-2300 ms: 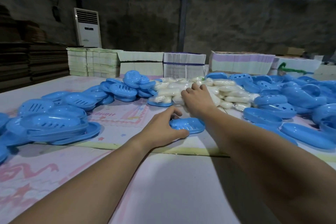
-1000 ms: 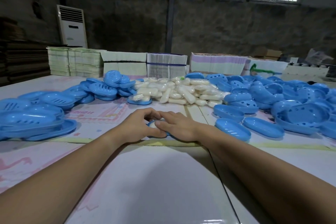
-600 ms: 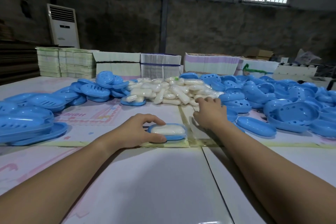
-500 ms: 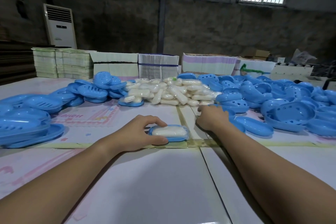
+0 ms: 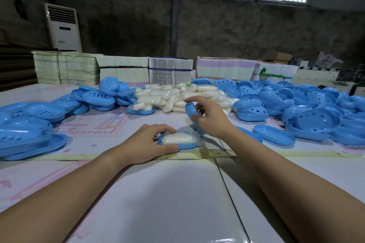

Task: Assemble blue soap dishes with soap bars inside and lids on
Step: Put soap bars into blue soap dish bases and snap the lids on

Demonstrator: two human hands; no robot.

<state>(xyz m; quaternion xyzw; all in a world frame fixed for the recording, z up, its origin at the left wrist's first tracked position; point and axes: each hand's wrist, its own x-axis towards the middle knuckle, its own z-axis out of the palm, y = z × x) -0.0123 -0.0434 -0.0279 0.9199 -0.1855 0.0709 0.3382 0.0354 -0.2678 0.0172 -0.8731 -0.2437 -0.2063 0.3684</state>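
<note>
Left hand (image 5: 147,143) gripping soap-filled dish (image 5: 178,140); right hand (image 5: 210,118) pinching light, stiff lid (image 5: 192,116) by rim, probably slippery.

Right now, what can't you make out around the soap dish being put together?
- Head view: the blue lid is mostly hidden behind the right hand.
- The dish base is partly covered by the left hand and the soap bar.
</note>
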